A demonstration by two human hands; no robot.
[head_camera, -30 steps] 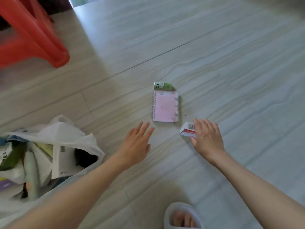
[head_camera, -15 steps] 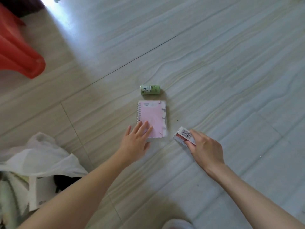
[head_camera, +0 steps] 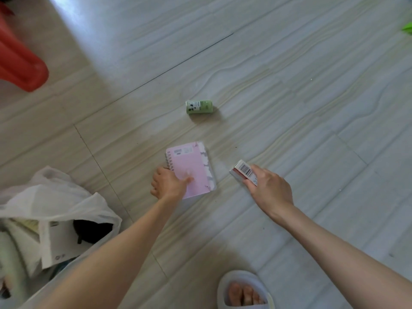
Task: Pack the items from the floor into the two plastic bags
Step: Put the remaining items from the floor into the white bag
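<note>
The left hand [head_camera: 170, 184] grips the notebook [head_camera: 191, 168] at its near spiral-bound corner, thumb laid across the pink cover and fingers curled at the binding edge; this corner hold probably serves to peel a flat, thin item off the floor [head_camera: 289, 108], since a notebook lying flush offers no side to pinch. The notebook rests on the floor near the middle of the view, slightly turned. The right hand [head_camera: 267, 188] holds the box [head_camera: 243, 171], fingers wrapped over its long side with the barcode end left projecting; the box appears tilted and at or just above floor level, but whether it touches the floor cannot be told. A green bottle [head_camera: 199, 107] lies on its side farther out, apart from both hands, not yet collected. The bag [head_camera: 66, 206] sits at the near left, mouth open and already holding several items, placed within reach of the left arm so items can be dropped in with a short swing. Only one bag is visible. A red stool [head_camera: 20, 63] stands at the far left; a slipper [head_camera: 243, 286] shows at the near edge.
</note>
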